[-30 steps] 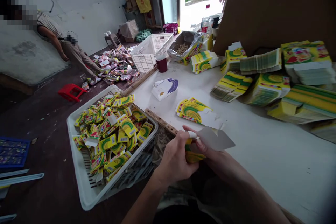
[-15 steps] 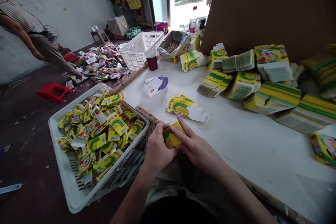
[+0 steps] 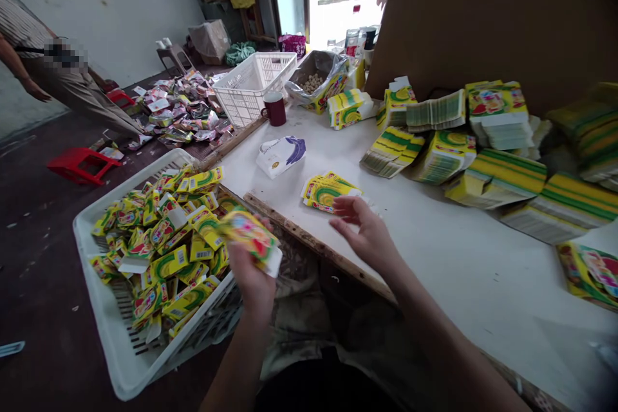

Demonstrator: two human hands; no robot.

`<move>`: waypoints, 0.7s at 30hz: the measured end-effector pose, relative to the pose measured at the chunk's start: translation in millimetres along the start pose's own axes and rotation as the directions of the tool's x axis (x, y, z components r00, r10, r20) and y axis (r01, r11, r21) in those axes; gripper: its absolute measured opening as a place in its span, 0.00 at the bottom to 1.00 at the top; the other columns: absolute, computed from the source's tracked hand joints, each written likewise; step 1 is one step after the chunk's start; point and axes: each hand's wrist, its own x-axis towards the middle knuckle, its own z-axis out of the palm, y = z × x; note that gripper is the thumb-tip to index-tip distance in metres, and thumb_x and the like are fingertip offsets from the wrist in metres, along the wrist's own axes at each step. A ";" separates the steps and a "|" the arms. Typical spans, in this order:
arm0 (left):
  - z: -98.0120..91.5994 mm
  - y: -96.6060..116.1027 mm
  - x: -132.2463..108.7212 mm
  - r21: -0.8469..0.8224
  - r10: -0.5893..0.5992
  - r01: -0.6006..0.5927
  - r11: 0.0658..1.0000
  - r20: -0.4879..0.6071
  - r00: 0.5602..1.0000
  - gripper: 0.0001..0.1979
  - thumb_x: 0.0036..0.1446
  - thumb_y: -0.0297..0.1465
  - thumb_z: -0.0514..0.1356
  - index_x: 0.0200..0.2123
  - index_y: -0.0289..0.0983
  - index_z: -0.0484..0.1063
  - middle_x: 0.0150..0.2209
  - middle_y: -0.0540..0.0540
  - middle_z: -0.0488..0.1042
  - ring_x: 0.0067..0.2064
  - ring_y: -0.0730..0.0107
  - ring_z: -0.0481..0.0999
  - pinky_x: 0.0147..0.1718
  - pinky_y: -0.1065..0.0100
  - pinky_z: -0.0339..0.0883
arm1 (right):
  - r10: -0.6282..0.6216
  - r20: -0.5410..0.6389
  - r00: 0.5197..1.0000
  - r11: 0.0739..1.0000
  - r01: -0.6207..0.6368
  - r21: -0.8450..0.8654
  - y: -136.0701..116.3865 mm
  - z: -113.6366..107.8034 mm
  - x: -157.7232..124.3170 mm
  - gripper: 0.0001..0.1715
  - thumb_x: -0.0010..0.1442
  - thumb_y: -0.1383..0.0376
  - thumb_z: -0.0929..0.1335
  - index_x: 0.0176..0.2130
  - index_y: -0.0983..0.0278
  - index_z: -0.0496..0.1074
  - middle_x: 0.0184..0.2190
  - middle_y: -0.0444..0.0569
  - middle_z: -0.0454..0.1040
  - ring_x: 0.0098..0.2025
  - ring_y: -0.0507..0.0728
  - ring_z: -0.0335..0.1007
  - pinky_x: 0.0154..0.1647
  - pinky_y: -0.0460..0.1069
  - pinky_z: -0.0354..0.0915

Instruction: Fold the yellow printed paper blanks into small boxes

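Observation:
My left hand (image 3: 253, 283) is closed round a small yellow carton (image 3: 252, 238) with red and green print and a white flap at its lower end; motion blurs it a little. Hand and carton are by the right rim of a white plastic basket (image 3: 103, 328), which is heaped with similar yellow cartons (image 3: 176, 264). Over the white table (image 3: 434, 283), my right hand (image 3: 362, 228) has its fingers apart and holds nothing. Just beyond its fingertips lies a small pile of flat yellow cartons (image 3: 326, 192), partly hidden by the hand.
Stacks of flat cartons (image 3: 497, 177) line the table's far right side. A white and purple box (image 3: 281, 156), a dark red mug (image 3: 275, 109) and a bag-lined box (image 3: 316, 80) stand further back. Left are a red stool (image 3: 82, 164), a floor heap of packets (image 3: 183, 109) and a person (image 3: 58, 77).
My left hand has carried the yellow carton left from the table edge towards the basket. My right hand has let go of it and moved right, towards the flat pile.

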 end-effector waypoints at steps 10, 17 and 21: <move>-3.3 -13.0 -1.5 -0.323 -0.394 0.325 0.889 -0.178 0.902 0.25 0.62 0.50 0.50 0.49 0.34 0.63 0.46 0.37 0.71 0.45 0.63 0.77 0.45 0.62 0.72 | 0.131 -0.117 0.984 0.899 -0.168 -0.405 36.1 14.0 43.7 0.14 0.45 0.69 0.74 0.31 0.62 0.67 0.37 0.57 0.72 0.44 0.69 0.67 0.46 0.61 0.63; 9.7 -24.7 -26.5 -0.068 -0.288 0.316 0.946 0.267 0.920 0.27 0.55 0.46 0.63 0.52 0.38 0.65 0.54 0.38 0.69 0.54 0.59 0.69 0.50 0.62 0.67 | 0.112 -0.059 0.992 0.972 -0.122 -0.203 11.6 -2.1 17.2 0.13 0.52 0.65 0.70 0.30 0.59 0.59 0.26 0.43 0.70 0.27 0.56 0.67 0.30 0.50 0.63; 24.0 -13.8 -30.0 -0.191 -0.106 0.193 0.963 0.390 0.915 0.27 0.50 0.50 0.64 0.48 0.40 0.68 0.48 0.41 0.71 0.53 0.56 0.69 0.52 0.58 0.65 | -0.029 0.276 0.961 0.979 -0.028 0.201 -21.6 -4.0 -16.5 0.11 0.54 0.63 0.69 0.28 0.60 0.61 0.25 0.41 0.67 0.26 0.52 0.61 0.26 0.47 0.60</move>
